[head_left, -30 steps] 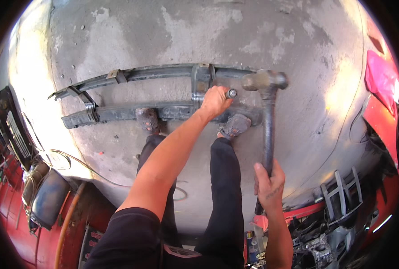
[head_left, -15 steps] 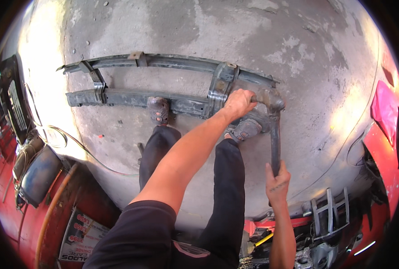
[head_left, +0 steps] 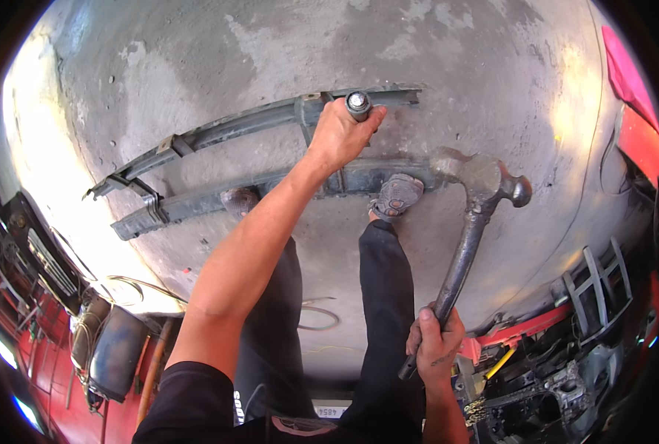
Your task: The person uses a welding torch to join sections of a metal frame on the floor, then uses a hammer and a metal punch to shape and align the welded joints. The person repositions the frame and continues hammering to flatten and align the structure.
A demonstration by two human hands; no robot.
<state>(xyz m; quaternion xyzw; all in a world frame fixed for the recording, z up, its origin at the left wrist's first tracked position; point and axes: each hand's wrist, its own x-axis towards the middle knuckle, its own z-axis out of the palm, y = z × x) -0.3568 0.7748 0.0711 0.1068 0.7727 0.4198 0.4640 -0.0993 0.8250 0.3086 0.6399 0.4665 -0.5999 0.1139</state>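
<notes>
A dark metal frame (head_left: 229, 130), with two long curved rails joined by brackets, lies on the concrete. My left hand (head_left: 337, 140) is closed around a stubby round metal bar (head_left: 358, 103) over the far rail, beside the right bracket. The bar's shiny round end faces up; its lower end is hidden. Closed around the handle's lower part, my right hand (head_left: 436, 344) holds a large hammer (head_left: 485, 185). The hammer's head is right of the frame, apart from the bar. My two shoes (head_left: 396, 196) are at the near rail.
On the left are a blue-grey tank (head_left: 118, 346), a coiled hose (head_left: 126, 287) and a dark grille panel (head_left: 37, 244). A metal rack (head_left: 599, 292) and greasy engine parts (head_left: 544, 399) lie at lower right. A red panel (head_left: 642, 146) with a pink sheet (head_left: 629, 66) stands at the right edge.
My left hand has moved with the bar toward the far rail, and the bar's end now faces up. The hammer has come away from it, its head larger in view. The view has shifted.
</notes>
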